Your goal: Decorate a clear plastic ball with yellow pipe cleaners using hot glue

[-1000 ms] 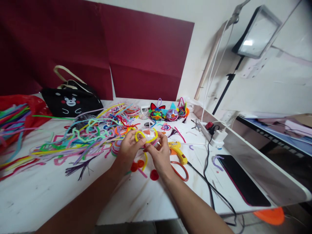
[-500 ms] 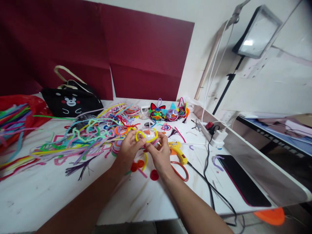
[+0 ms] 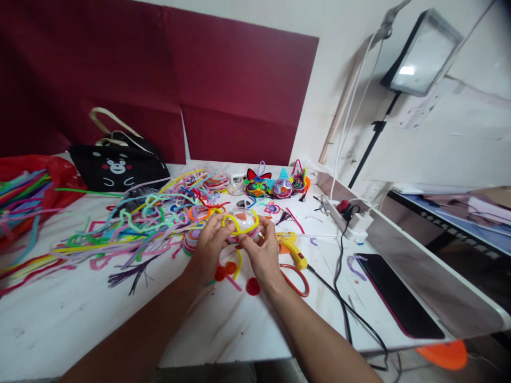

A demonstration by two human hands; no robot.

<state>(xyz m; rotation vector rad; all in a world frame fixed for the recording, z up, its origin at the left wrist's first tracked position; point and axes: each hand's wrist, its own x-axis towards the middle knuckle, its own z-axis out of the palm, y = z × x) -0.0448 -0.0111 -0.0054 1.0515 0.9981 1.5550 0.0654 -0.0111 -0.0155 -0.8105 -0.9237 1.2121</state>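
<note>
Between both hands is a clear rounded plastic piece, with something orange showing through it and pink along its lower edge. A yellow pipe cleaner curves over its front in a wavy line. My left hand grips the left side, thumb near the pipe cleaner's left loop. On the right, the fingers of my right hand close round the edge, thumb at the lower front. Below the hands lie orange-red discs, a red disc and a pink pipe cleaner piece.
A yellow glue gun with a black cord and orange-handled scissors lie at right. Tangled pipe cleaners spread left. Finished colourful face ornaments stand behind. A phone and power strip are farther right.
My left thumb has shifted slightly left and up, so more of the yellow pipe cleaner's middle shows. The right hand looks almost unmoved.
</note>
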